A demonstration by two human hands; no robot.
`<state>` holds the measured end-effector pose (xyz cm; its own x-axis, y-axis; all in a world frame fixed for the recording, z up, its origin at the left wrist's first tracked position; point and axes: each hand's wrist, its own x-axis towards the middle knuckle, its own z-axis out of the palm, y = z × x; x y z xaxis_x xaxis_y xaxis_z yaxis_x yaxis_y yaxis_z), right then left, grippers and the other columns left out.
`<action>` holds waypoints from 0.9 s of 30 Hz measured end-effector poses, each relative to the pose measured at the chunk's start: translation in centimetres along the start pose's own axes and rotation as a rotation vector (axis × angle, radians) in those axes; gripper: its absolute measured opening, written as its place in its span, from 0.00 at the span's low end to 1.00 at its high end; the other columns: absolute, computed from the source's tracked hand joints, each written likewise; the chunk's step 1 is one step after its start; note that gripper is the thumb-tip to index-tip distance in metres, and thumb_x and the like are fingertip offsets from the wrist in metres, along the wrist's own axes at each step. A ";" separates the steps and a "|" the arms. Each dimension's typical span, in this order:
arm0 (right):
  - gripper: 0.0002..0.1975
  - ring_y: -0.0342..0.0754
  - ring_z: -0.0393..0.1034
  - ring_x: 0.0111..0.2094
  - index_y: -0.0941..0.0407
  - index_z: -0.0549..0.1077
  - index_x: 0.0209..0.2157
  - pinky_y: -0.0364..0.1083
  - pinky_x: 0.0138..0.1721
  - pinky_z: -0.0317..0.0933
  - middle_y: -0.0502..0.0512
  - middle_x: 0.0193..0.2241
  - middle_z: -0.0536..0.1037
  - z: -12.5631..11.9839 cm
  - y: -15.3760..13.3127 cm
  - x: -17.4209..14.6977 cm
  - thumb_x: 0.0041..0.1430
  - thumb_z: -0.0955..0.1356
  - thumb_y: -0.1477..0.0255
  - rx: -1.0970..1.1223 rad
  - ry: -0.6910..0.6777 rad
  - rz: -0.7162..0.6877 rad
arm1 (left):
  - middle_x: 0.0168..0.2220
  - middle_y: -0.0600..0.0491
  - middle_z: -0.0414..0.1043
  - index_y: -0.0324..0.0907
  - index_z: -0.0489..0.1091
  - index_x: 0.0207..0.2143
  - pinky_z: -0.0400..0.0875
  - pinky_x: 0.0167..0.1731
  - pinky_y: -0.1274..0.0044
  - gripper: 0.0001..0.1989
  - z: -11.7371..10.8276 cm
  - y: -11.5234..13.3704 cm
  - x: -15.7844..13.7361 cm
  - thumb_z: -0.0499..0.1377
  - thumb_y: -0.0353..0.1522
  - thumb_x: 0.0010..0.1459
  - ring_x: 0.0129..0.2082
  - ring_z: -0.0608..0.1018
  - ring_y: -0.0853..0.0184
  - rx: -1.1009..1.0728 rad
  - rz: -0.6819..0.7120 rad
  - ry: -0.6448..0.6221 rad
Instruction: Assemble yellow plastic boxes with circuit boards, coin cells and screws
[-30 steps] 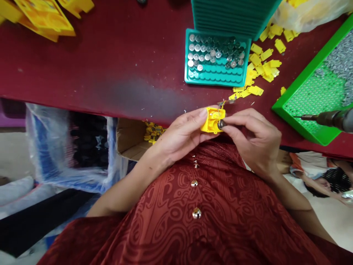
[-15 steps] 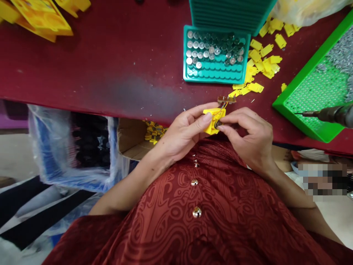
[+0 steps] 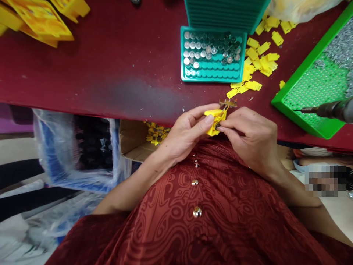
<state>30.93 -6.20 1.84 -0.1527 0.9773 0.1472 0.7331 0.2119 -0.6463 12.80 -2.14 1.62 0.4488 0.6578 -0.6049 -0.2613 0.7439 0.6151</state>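
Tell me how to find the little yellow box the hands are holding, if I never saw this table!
Start at the dark red table and come to its near edge, in front of the teal tray of small shiny cylinders. There the left hand and right hand meet around the yellow box. Unlike the flat loose yellow clips scattered by the tray, it is chunky, and thin wires join it to a small brown board.

Yellow housing [image 3: 215, 119], maroon table [image 3: 110, 66], teal tray [image 3: 212, 75], green perforated basket [image 3: 303, 99], swirl-patterned red garment [image 3: 209, 206]
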 end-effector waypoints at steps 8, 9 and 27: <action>0.12 0.49 0.72 0.40 0.56 0.77 0.34 0.49 0.42 0.69 0.57 0.38 0.79 -0.5 -0.6 -0.7 0.72 0.65 0.79 -0.159 -0.075 -0.097 | 0.52 0.46 0.85 0.39 0.79 0.52 0.82 0.50 0.73 0.20 -0.2 -0.6 0.4 0.73 0.36 0.59 0.51 0.86 0.59 -0.016 -0.038 -0.086; 0.12 0.48 0.73 0.40 0.56 0.78 0.35 0.49 0.42 0.70 0.57 0.38 0.80 -0.7 -0.5 -0.7 0.72 0.65 0.79 -0.124 -0.085 -0.103 | 0.51 0.46 0.85 0.39 0.78 0.53 0.83 0.48 0.74 0.22 -0.2 -0.7 0.6 0.75 0.35 0.57 0.50 0.86 0.61 -0.007 -0.042 -0.082; 0.10 0.46 0.80 0.41 0.52 0.83 0.48 0.49 0.46 0.77 0.54 0.41 0.84 -0.3 1.1 -1.3 0.70 0.70 0.72 0.271 0.327 0.158 | 0.43 0.49 0.87 0.39 0.69 0.48 0.83 0.32 0.82 0.21 0.8 0.5 1.1 0.72 0.26 0.55 0.35 0.89 0.67 0.033 0.010 -0.076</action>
<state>32.12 -7.27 1.17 0.1969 0.9526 0.2319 0.5242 0.0976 -0.8460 13.89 -1.12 1.66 0.5097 0.6538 -0.5592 -0.2382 0.7318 0.6385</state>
